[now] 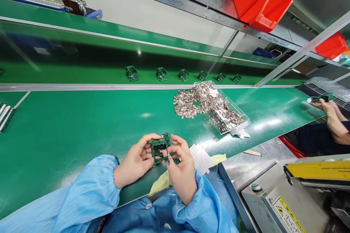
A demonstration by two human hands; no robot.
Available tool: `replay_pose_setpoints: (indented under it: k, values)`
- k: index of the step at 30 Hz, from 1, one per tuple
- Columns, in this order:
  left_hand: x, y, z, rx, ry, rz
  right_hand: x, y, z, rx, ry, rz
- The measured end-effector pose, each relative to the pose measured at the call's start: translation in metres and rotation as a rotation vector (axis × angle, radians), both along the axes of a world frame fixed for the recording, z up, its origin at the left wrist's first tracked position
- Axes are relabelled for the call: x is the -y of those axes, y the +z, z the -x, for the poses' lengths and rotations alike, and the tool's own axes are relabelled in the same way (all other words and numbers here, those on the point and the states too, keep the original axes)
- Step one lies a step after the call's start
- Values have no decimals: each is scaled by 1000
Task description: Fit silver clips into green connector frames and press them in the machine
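A small green circuit board assembly [165,140], with a dark open middle, is held up above the near part of the green worktop. My left hand [136,158] grips its left side, thumb low and fingers along the edge. From the right, my right hand [182,167] is closed at the board, its thumb and fingers bent over the right side and lower middle. Whether a tiny part is between those fingertips cannot be seen. Past my hands lies a heap of small shiny metal pieces [188,103], spilling from a tilted clear plastic tray [240,116].
Several similar green assemblies [161,74] stand in a row on the belt behind the metal rail [109,87]. A white gridded sheet [201,157] and yellow cloth [161,183] lie at the near edge. A metal machine [284,189] stands at right. Another person's hand [325,105] holds a board.
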State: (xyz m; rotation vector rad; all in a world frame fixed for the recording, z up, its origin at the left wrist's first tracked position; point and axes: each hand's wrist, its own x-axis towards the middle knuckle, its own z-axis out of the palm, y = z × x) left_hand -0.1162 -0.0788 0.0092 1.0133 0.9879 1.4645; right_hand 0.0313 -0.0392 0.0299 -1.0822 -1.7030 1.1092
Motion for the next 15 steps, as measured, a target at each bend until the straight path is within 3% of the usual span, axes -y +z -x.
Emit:
replay_pose_setpoints:
  k: [8, 15]
  values:
    - [2, -3, 1, -185, -17, -28, 3, -2, 0, 50, -28, -30]
    - [7, 3, -10, -194, 92, 55, 9, -9, 1, -220, 20, 276]
